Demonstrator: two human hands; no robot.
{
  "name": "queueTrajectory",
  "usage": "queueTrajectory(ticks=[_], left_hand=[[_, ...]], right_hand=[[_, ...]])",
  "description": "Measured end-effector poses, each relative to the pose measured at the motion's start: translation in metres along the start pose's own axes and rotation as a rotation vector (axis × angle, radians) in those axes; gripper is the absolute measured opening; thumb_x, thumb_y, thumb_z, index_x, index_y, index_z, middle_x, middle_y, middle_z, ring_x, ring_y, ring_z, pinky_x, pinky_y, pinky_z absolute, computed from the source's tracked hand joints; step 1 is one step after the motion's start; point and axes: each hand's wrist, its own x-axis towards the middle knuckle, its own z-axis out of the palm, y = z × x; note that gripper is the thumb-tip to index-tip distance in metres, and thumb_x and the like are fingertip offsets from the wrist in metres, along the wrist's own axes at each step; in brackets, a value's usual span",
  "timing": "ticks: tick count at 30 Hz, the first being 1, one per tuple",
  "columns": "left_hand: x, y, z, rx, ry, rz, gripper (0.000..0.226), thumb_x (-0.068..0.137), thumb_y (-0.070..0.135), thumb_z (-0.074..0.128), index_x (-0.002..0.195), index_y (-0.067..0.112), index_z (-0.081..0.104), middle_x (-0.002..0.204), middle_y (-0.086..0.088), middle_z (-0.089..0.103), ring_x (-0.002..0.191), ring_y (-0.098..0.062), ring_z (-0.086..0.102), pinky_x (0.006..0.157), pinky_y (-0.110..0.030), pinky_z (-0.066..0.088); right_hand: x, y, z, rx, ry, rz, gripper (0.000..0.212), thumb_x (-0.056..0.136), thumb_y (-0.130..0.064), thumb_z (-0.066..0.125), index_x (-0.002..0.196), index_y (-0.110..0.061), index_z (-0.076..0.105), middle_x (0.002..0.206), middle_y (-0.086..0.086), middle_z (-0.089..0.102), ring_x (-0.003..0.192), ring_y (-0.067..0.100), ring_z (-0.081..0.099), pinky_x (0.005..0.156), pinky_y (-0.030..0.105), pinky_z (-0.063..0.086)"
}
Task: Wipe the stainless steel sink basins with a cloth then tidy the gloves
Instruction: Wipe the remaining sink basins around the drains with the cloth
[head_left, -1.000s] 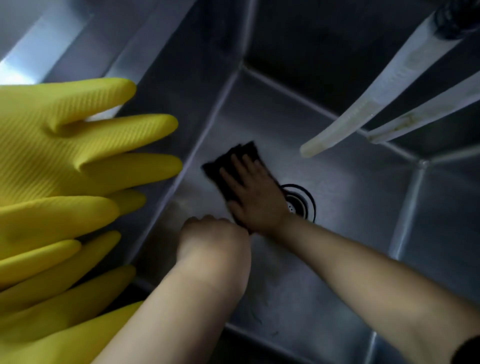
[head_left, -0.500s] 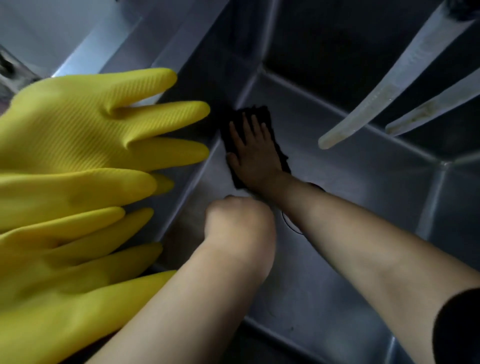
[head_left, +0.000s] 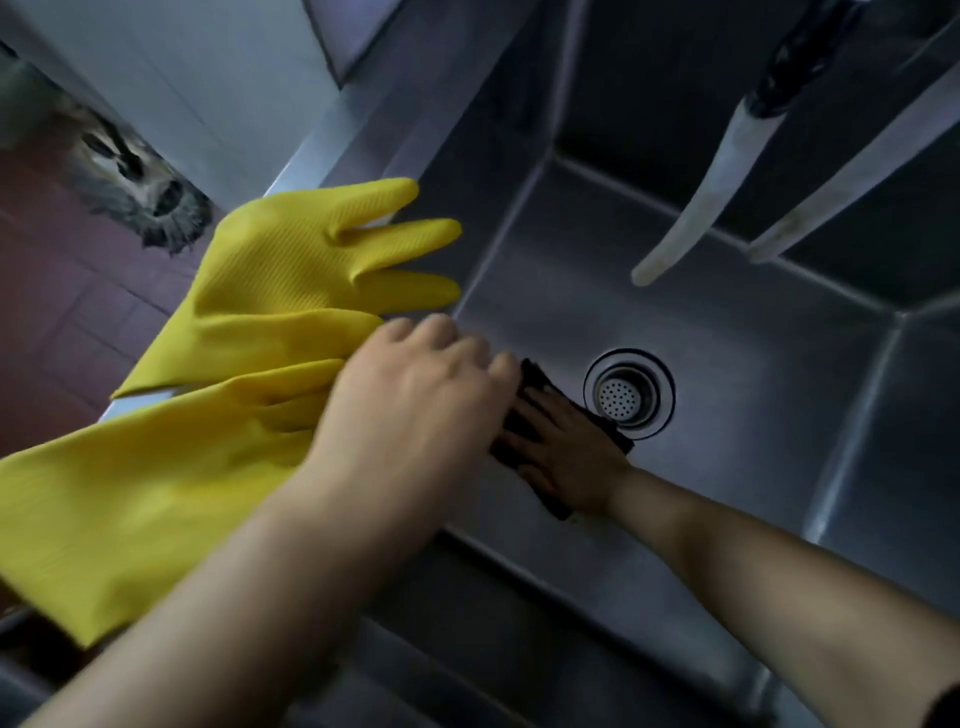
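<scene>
Stainless steel ran right across my view, the sink basin (head_left: 727, 338) dropping away deep below me. Down on its floor lay the dark cloth (head_left: 524, 415), just beside the round drain strainer (head_left: 628, 395), and nothing else that I could see sat in the basin. My right hand (head_left: 566, 457) was flat on the cloth, fingers spread and straight, pressing it to the steel; most of the cloth was hidden under my palm. My left hand (head_left: 415, 395) hung higher, above the basin's left rim, blurred, its fingers loosely curled; whether they gripped anything I could not tell, nor whether they touched the yellow gloves (head_left: 270, 322). Those two gloves lay draped over the left rim, one overlapping the other, fingertips poking out over the basin, the lower cuff partly covered by my forearm. Two pale hoses (head_left: 696, 208) hung over the far side, their tops cut off. Beyond the rim, a grey mop head (head_left: 140, 192) sat on the floor, hard to make out.
</scene>
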Motion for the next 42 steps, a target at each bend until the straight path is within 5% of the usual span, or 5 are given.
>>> queueTrajectory(ticks=[3, 7, 19, 35, 42], left_hand=[[-0.022, -0.036, -0.006, 0.059, 0.056, -0.024, 0.009, 0.078, 0.027, 0.062, 0.081, 0.019, 0.062, 0.071, -0.001, 0.059, 0.079, -0.029, 0.058, 0.067, -0.04, 0.043], [-0.024, -0.057, 0.012, 0.082, 0.174, -0.022, 0.017, 0.088, 0.024, 0.052, 0.085, 0.016, 0.067, 0.075, -0.002, 0.063, 0.083, -0.029, 0.058, 0.073, -0.04, 0.038], [-0.025, -0.067, 0.055, 0.177, 0.422, 0.052, 0.023, 0.094, 0.014, 0.051, 0.078, 0.016, 0.067, 0.075, -0.002, 0.066, 0.083, -0.029, 0.062, 0.081, -0.041, 0.039], [-0.024, -0.067, 0.053, 0.233, 0.426, 0.048, 0.021, 0.091, 0.008, 0.051, 0.071, 0.013, 0.056, 0.068, -0.007, 0.054, 0.079, -0.03, 0.059, 0.078, -0.041, 0.036], [-0.026, -0.067, 0.052, 0.27, 0.396, 0.067, 0.022, 0.093, 0.01, 0.047, 0.074, 0.016, 0.056, 0.073, -0.005, 0.057, 0.082, -0.029, 0.059, 0.081, -0.04, 0.036]], right_hand=[[0.029, 0.009, 0.012, 0.089, 0.18, 0.286, 0.054, 0.09, -0.027, 0.058, 0.139, -0.008, 0.045, 0.139, 0.026, 0.046, 0.127, 0.046, 0.043, 0.11, 0.057, 0.021], [0.082, 0.001, 0.003, 0.167, 0.276, 0.522, 0.059, 0.094, -0.028, 0.044, 0.147, -0.01, 0.028, 0.149, 0.02, 0.033, 0.138, 0.039, 0.028, 0.117, 0.049, 0.008], [0.082, -0.093, 0.055, 0.309, 0.283, -0.339, 0.038, 0.076, -0.016, 0.078, 0.111, -0.005, 0.068, 0.124, 0.02, 0.061, 0.119, 0.041, 0.054, 0.099, 0.062, 0.039], [-0.147, -0.01, 0.053, 0.077, -0.023, -0.454, 0.034, 0.091, -0.024, 0.047, 0.119, -0.02, 0.066, 0.132, 0.004, 0.058, 0.127, 0.024, 0.051, 0.116, 0.041, 0.02], [-0.09, -0.037, 0.055, -0.015, 0.026, -0.292, 0.047, 0.092, -0.044, 0.041, 0.134, -0.025, 0.052, 0.142, 0.006, 0.047, 0.133, 0.029, 0.042, 0.11, 0.051, 0.029]])
